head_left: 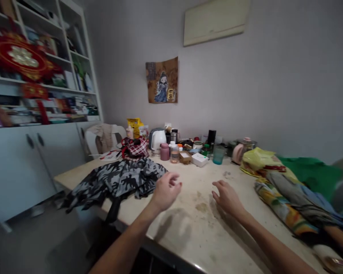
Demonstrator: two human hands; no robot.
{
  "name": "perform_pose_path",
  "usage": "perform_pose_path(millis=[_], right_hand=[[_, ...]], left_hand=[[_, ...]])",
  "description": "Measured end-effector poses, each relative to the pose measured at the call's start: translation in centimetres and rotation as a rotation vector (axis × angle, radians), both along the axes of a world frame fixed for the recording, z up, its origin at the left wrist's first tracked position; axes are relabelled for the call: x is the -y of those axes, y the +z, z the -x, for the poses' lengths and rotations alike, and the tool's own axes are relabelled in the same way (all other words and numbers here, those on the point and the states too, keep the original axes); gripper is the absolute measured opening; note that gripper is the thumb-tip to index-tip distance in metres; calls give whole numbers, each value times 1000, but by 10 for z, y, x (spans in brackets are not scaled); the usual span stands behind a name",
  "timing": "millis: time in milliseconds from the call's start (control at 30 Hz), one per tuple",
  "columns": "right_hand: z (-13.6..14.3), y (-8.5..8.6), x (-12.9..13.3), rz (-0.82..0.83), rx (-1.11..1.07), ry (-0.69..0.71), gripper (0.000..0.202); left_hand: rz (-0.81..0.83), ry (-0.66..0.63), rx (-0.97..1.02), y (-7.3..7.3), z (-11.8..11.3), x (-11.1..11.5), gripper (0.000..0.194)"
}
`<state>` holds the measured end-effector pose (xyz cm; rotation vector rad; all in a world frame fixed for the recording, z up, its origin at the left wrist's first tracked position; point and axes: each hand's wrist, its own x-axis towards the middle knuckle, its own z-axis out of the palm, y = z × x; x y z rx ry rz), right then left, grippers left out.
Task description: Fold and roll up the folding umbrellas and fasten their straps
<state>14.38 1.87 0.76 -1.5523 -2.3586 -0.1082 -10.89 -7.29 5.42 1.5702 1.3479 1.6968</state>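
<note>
Forearms (pixel 128 238), bare, extend over a pale, stained worktop (pixel 200 243). Left hand (pixel 166 192): fingers loosely curled, empty, beside a grey-and-black camouflage garment (pixel 125 177), which lies rumpled across the worktop's left edge. Right hand (pixel 228 198): fingers half spread, empty; contact with the surface is hard to judge. Behind: white electric kettle (pixel 158 140), pink jar (pixel 164 152), teal tumbler (pixel 218 155). Right: yellow plastic bag (pixel 257 160).

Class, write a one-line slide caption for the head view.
Left hand, beside a camouflage cloth, and right hand, both empty, over a table with a kettle behind.
</note>
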Motion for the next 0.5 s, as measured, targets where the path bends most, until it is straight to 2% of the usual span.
perform_pose_path(millis=[67, 100, 200, 233, 300, 367, 433, 500], right_hand=[[-8, -9, -3, -25, -53, 2, 36], [-13, -13, -4, -31, -70, -1, 36], [-20, -19, -5, -43, -89, -6, 36], [-21, -19, -5, -46, -92, -6, 36], [-20, -19, -3, -39, -92, -3, 36], [-17, -18, 0, -17, -95, 1, 35], [-15, -17, 4, 2, -110, 7, 36], [-14, -17, 7, 5, -133, 12, 35]], left_hand=[[-65, 246, -132, -19, 51, 21, 25], [-45, 364, -176, -29, 77, 31, 25], [164, 710, -367, -57, 138, 57, 24], [258, 748, -446, -64, 151, 63, 25], [433, 779, -534, -74, 168, 69, 26], [539, 784, -551, -78, 173, 68, 25], [543, 788, -467, -75, 170, 66, 26], [482, 724, -235, -65, 161, 68, 28]])
